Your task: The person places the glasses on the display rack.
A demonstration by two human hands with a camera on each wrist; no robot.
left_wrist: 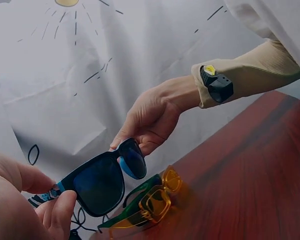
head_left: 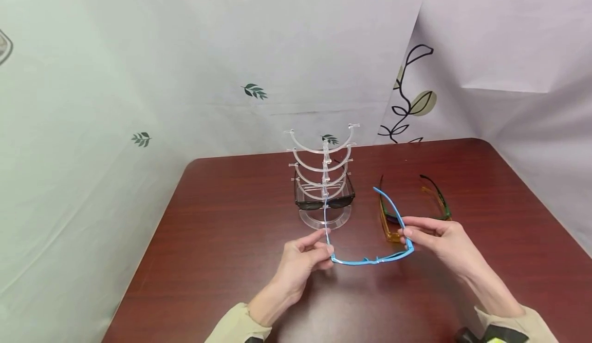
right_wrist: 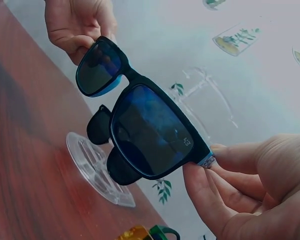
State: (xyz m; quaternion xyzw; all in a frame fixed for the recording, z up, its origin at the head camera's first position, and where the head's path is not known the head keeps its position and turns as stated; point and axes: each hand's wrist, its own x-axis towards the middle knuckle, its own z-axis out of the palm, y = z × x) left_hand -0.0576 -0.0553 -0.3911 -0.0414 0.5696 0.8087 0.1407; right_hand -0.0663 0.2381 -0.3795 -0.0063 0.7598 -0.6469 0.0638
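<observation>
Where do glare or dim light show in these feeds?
Head: brightest, with a pale sheen on the near part of the table; left wrist: darkest of the three; right wrist: bluish reflections in the held sunglasses, upper clear stand faint against the backdrop.

From above, the head view looks down; close wrist views face inward, sharing the sunglasses (left_wrist: 102, 182).

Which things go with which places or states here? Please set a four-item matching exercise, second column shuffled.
1. Blue-armed sunglasses
2. All-dark sunglasses
3. Yellow-orange glasses
4. Clear stand

A. Standing upright
B. Lying on the table
C. Pinched by left hand and right hand
D. Low on the stand

Pairs: 1-C, 2-D, 3-B, 4-A
</observation>
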